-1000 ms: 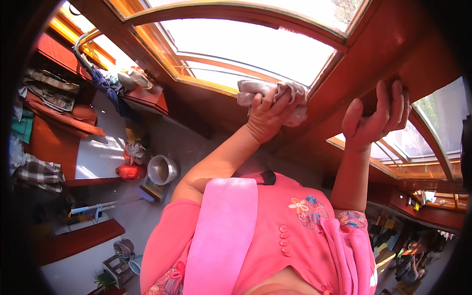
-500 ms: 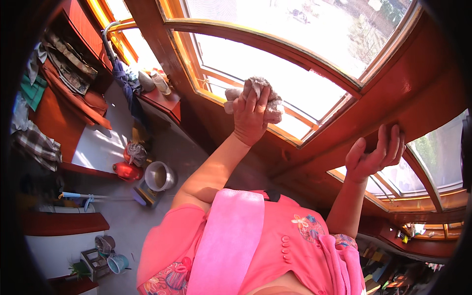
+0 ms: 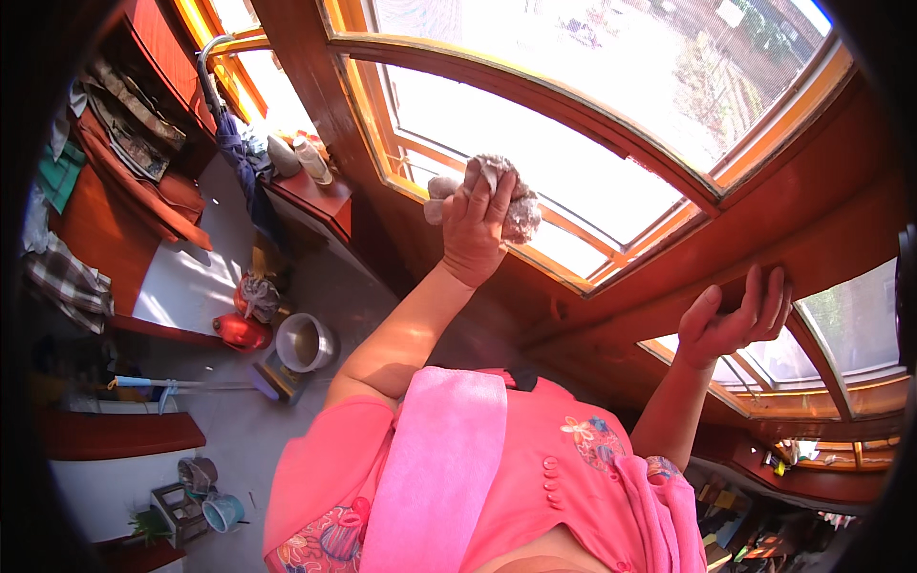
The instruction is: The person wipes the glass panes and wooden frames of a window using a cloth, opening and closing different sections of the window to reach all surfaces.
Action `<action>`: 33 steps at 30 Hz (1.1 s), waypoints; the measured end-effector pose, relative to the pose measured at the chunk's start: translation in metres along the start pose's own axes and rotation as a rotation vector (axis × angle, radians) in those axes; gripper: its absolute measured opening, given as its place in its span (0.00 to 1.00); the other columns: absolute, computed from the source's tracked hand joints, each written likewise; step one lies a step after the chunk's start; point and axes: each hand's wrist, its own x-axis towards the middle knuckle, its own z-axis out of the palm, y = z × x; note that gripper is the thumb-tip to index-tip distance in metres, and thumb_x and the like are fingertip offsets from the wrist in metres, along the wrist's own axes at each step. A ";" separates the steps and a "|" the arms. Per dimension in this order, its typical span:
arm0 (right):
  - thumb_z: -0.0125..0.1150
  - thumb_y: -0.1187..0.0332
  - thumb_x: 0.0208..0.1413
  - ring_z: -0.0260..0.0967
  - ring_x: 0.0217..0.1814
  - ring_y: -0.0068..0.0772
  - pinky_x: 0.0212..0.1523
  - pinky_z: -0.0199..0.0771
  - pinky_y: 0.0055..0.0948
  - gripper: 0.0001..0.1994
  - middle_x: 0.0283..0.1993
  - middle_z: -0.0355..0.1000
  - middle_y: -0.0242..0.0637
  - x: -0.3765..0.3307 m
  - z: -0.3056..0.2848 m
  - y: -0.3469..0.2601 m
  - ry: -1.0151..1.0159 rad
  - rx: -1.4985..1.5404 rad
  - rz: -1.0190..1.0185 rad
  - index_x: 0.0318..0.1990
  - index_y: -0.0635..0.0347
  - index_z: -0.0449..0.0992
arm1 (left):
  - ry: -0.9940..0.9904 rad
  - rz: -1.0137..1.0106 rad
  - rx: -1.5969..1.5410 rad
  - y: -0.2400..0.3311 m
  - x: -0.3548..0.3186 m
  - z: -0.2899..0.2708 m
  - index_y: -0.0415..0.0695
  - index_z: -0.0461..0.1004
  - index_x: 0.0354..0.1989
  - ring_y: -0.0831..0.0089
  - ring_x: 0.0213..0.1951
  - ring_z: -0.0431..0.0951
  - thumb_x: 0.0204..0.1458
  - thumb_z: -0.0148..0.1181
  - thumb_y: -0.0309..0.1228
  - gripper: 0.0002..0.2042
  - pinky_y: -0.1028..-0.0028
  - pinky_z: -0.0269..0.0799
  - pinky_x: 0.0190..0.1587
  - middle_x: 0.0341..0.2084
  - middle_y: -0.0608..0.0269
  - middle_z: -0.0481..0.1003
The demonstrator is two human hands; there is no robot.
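Note:
My left hand (image 3: 473,241) is closed on a bunched grey cloth (image 3: 523,216), which it holds up against the lower part of a wood-framed window (image 3: 564,143). The cloth bulges out on both sides of my fingers. My right hand (image 3: 731,323) is raised beside the reddish-brown wooden frame (image 3: 812,258). Its fingers are lightly curled with the thumb apart, and nothing is in it; whether the fingertips touch the wood I cannot tell. A pink towel (image 3: 444,458) hangs down my front.
Left of the window, a small red cabinet (image 3: 330,196) carries a bottle (image 3: 310,158), with a dark blue umbrella (image 3: 232,143) hanging beside it. Below stand a bucket of murky water (image 3: 306,342) and a red kettle-like thing (image 3: 241,331). Clothes (image 3: 72,282) lie at far left.
My left hand has slid a little left with the cloth, along the window's lower edge. My right hand has dropped slightly. The whole view has shifted a little.

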 end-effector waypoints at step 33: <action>0.53 0.57 0.64 0.59 0.67 0.57 0.70 0.53 0.57 0.23 0.66 0.65 0.49 -0.004 0.000 -0.006 -0.035 -0.099 0.088 0.57 0.68 0.75 | 0.087 0.383 -0.164 -0.006 0.057 -0.028 0.52 0.79 0.55 0.61 0.60 0.71 0.50 0.64 0.35 0.21 0.61 0.66 0.50 0.58 0.64 0.71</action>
